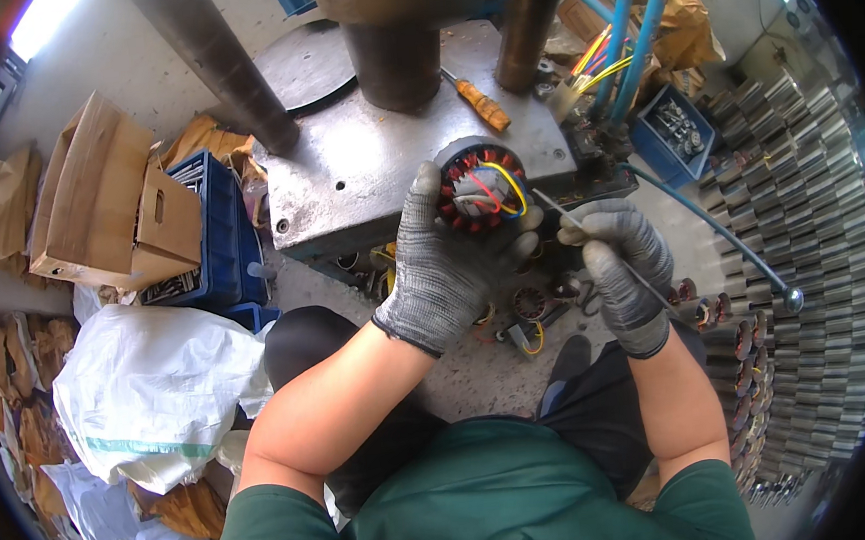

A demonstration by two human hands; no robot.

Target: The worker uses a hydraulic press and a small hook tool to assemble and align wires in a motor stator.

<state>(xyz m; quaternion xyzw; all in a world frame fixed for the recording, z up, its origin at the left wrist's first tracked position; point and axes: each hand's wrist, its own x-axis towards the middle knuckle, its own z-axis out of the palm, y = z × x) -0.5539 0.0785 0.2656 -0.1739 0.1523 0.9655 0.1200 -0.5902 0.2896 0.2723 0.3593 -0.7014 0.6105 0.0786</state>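
Note:
My left hand [436, 255], in a grey knit work glove, is closed around a motor stator [455, 213] at the front edge of the steel press table. Red windings line the stator's ring, and yellow, red and white lead wires [507, 186] loop across its face. To its right, my right hand [620, 257], gloved alike, pinches a thin metal rod [648, 287]. The rod slants, its upper tip near the stator but apart from it. Some fingers of my left hand are hidden behind the stator.
On the press table [317, 193] lies a wooden-handled screwdriver [481, 104], between thick steel columns [223, 69]. Stacked metal cores [809, 344] fill the right side. A cardboard box [97, 203], blue crate [224, 234] and white sack [160, 389] stand left. A ball-ended lever [792, 297] juts out right.

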